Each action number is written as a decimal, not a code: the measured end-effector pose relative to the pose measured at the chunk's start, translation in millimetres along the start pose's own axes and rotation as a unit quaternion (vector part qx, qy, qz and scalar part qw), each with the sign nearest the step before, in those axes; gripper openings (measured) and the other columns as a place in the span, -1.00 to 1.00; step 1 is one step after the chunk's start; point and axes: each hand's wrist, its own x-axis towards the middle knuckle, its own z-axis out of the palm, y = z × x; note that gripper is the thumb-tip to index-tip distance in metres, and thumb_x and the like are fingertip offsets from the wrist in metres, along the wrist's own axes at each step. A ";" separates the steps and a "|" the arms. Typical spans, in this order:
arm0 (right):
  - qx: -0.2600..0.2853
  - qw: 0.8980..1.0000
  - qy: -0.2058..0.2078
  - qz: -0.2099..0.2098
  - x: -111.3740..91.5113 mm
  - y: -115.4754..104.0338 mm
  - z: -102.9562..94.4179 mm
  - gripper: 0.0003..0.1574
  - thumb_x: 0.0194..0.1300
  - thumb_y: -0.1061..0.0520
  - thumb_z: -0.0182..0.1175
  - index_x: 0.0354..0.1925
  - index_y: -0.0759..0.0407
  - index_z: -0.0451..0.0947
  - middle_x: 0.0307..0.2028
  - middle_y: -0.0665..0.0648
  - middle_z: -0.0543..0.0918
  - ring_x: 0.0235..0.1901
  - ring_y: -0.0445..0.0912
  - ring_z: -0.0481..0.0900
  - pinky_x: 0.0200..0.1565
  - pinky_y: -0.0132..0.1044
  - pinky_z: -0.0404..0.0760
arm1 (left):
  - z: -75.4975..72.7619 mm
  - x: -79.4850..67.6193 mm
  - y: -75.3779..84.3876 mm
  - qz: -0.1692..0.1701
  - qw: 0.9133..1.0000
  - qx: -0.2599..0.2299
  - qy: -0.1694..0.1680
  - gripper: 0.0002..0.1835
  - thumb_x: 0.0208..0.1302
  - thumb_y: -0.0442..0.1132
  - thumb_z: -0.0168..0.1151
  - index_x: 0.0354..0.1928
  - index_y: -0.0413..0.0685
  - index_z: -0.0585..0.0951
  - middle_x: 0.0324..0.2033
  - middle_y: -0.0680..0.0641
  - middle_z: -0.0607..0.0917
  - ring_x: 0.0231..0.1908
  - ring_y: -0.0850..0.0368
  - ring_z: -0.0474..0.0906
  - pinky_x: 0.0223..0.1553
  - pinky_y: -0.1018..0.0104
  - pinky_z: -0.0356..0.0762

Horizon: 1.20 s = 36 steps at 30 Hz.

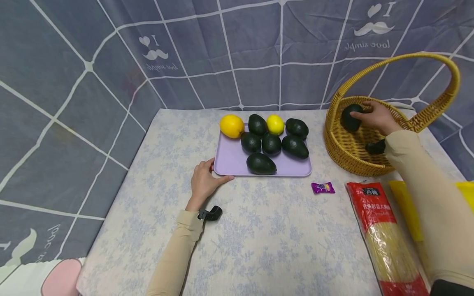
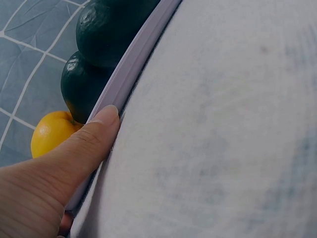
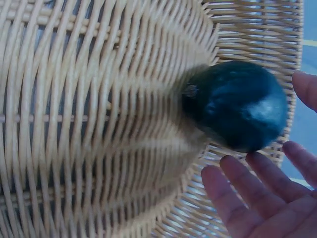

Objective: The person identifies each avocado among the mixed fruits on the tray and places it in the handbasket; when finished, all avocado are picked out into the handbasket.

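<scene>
In the head view, the right sleeve (image 1: 426, 197) is closest, reaching over a bag of spaghetti (image 1: 386, 238) into a woven basket (image 1: 337, 150). At its end, the right hand (image 1: 379, 117) is by a dark green avocado (image 1: 351, 118) inside the basket. Another dark green thing (image 1: 375, 147) is in there too, partly hidden by the sleeve. The left hand (image 1: 203, 181) has the near left corner of a purple tray (image 1: 231, 158). Six more avocados and two yellow fruits, maybe lemons, sit on the tray. A purple candy (image 1: 323, 188) lies on the table between the tray and the basket.

In the left wrist view, the thumb (image 2: 86, 144) lies nearly straight along the tray's edge. Most of the other fingers are hidden, so nobody can tell how tight the hold is.

In the right wrist view, the fingers are spread wide and not wrapped round the avocado. The tips are under it, at least one seems to touch, and the thumb is on the other side. The avocado is by the basket wall.

The step in hand seems to be moving an avocado between basket and tray, but which way is hard to say. If it is to come out, the next move calls for closing the fingers and thumb round it; if it is to stay, for pulling the hand away gently.
</scene>
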 end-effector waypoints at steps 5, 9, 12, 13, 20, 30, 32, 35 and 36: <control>-0.009 1.000 -0.012 -0.010 -9.1 -7.8 -4.2 0.15 0.31 -0.36 -0.03 0.45 0.40 -0.18 0.31 0.59 0.00 0.22 0.46 0.08 0.09 0.29 0.18 | -0.5 0.2 0.7 0.003 1.000 -0.001 0.001 -0.04 -0.18 0.18 0.52 0.27 -0.17 0.44 -0.37 -0.08 0.42 -0.34 0.00 0.25 -0.38 0.21 0.17; -0.036 0.999 -0.015 -0.024 -18.6 -15.8 -6.7 0.14 0.30 -0.40 -0.07 0.43 0.39 -0.10 0.31 0.56 0.05 0.21 0.45 0.09 0.08 0.30 0.18 | -1.5 0.0 1.5 -0.001 1.000 0.000 0.000 -0.03 -0.18 0.19 0.52 0.27 -0.17 0.43 -0.36 -0.08 0.42 -0.33 0.00 0.25 -0.37 0.21 0.17; -0.041 0.998 -0.017 -0.043 -27.9 -21.6 -8.1 0.10 0.32 -0.38 -0.06 0.43 0.39 -0.05 0.31 0.54 0.08 0.22 0.44 0.10 0.06 0.31 0.19 | -2.0 0.0 2.1 -0.002 1.000 0.001 0.000 -0.03 -0.18 0.18 0.53 0.27 -0.18 0.43 -0.36 -0.09 0.42 -0.33 -0.01 0.25 -0.36 0.21 0.17; -0.040 0.998 -0.016 -0.050 -31.2 -23.0 -8.3 0.07 0.33 -0.36 -0.06 0.42 0.39 -0.03 0.30 0.54 0.09 0.22 0.44 0.10 0.06 0.31 0.19 | -2.1 0.0 2.4 -0.003 1.000 0.001 0.000 -0.03 -0.18 0.18 0.53 0.27 -0.18 0.43 -0.36 -0.09 0.42 -0.33 -0.01 0.25 -0.36 0.21 0.17; -0.030 0.995 0.037 -0.082 -57.9 -31.2 -5.9 -0.11 0.37 -0.25 -0.01 0.37 0.35 0.16 0.24 0.47 0.27 0.16 0.34 0.24 0.01 0.22 0.28 | -2.0 -0.3 4.0 -0.005 1.000 0.001 -0.002 -0.01 -0.20 0.19 0.53 0.27 -0.20 0.43 -0.35 -0.10 0.43 -0.32 -0.02 0.26 -0.35 0.21 0.18; 0.020 0.982 0.124 -0.144 -96.8 -46.2 4.8 -0.40 0.37 -0.15 0.07 0.23 0.16 0.44 0.07 0.08 0.49 -0.03 -0.19 0.39 -0.14 -0.46 0.34 | -1.0 -0.6 1.6 -0.014 1.000 0.002 -0.006 -0.01 -0.17 0.20 0.52 0.28 -0.20 0.41 -0.33 -0.11 0.44 -0.30 -0.01 0.26 -0.36 0.20 0.19; 0.038 0.974 0.145 -0.171 -102.0 -50.8 8.7 -0.47 0.36 -0.08 0.12 0.19 0.17 0.48 -0.01 -0.03 0.52 -0.09 -0.29 0.39 -0.14 -0.51 0.33 | -0.9 -0.5 2.1 -0.014 1.000 0.002 -0.005 0.00 -0.18 0.20 0.52 0.28 -0.21 0.41 -0.33 -0.11 0.44 -0.30 -0.02 0.26 -0.36 0.20 0.19; 0.061 0.959 0.170 -0.217 -109.1 -58.3 15.7 -0.55 0.35 0.05 0.16 0.14 0.23 0.51 -0.09 -0.16 0.52 -0.12 -0.34 0.41 -0.15 -0.55 0.34 | -0.2 -0.1 3.0 -0.011 1.000 0.003 -0.004 0.00 -0.18 0.19 0.52 0.28 -0.22 0.41 -0.33 -0.12 0.43 -0.31 -0.02 0.26 -0.36 0.21 0.19; 0.067 0.954 0.178 -0.234 -111.6 -61.7 18.2 -0.57 0.34 0.10 0.18 0.12 0.26 0.52 -0.11 -0.16 0.53 -0.12 -0.35 0.42 -0.15 -0.54 0.34 | 0.2 0.0 3.2 -0.010 1.000 0.003 -0.004 -0.01 -0.18 0.19 0.52 0.28 -0.21 0.41 -0.33 -0.11 0.43 -0.31 -0.01 0.26 -0.36 0.21 0.18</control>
